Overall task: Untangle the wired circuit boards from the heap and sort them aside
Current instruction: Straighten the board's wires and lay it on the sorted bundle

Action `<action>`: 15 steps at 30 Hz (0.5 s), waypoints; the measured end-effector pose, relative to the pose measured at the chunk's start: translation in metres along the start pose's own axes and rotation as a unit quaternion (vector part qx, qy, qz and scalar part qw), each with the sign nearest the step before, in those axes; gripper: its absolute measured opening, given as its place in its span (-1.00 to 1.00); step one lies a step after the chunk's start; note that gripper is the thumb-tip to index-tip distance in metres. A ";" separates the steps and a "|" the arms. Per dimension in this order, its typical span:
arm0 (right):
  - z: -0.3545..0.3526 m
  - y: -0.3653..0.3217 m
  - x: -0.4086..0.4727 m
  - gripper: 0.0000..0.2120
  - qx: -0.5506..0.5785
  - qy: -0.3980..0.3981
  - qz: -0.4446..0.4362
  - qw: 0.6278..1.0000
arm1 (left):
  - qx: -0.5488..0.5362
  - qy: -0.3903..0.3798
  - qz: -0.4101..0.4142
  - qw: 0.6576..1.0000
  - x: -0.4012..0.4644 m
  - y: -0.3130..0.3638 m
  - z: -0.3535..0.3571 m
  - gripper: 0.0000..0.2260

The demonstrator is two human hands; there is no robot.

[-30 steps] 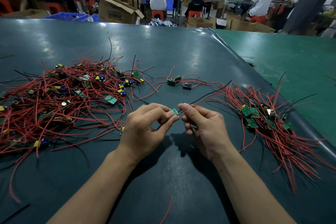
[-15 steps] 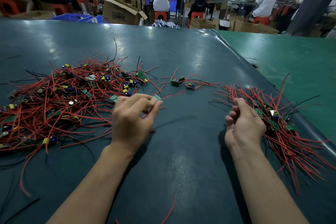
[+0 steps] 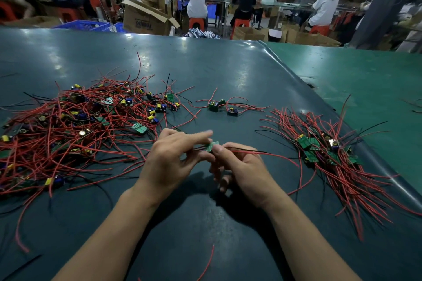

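Dark green bench mat (image 3: 217, 70) in a busy workshop. Left hand (image 3: 169, 162) and right hand (image 3: 242, 171) meet at centre, each pinching one small green circuit board (image 3: 212, 145) between fingertips. Its red and black leads (image 3: 262, 152) trail rightward, long axis pointing toward the sorted pile (image 3: 328, 155); the tangled heap (image 3: 75, 125) lies left. The right hand is nearer the pile, so it likely carries the board across.

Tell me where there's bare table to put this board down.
Bare table lies near you between the forearms, and beyond the three loose boards. The tangled heap crowds the left, the sorted pile the right.
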State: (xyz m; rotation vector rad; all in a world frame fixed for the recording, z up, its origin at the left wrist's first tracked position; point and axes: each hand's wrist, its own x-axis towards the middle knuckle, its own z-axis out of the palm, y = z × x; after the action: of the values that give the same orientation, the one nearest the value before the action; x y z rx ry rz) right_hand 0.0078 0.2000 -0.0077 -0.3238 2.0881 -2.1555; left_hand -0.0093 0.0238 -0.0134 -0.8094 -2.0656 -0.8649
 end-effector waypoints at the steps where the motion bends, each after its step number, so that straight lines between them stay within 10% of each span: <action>1: 0.001 -0.001 0.001 -0.75 0.007 0.032 -0.003 0.999 | 0.015 0.002 -0.008 1.000 0.000 -0.001 -0.002 -0.72; 7: -0.004 -0.002 0.006 -0.69 0.038 0.257 -0.048 0.964 | 0.156 0.055 -0.025 0.986 0.003 -0.014 -0.017 -0.89; 15: -0.043 -0.010 0.011 -0.73 0.303 0.511 -0.056 0.802 | 0.227 0.135 -0.223 0.938 -0.006 -0.023 -0.028 -0.93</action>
State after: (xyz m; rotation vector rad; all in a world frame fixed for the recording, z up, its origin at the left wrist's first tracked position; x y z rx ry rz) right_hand -0.0123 0.2397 0.0020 1.0244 1.4423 -3.3337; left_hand -0.0133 -0.0129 -0.0115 0.0329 -2.1051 -0.6384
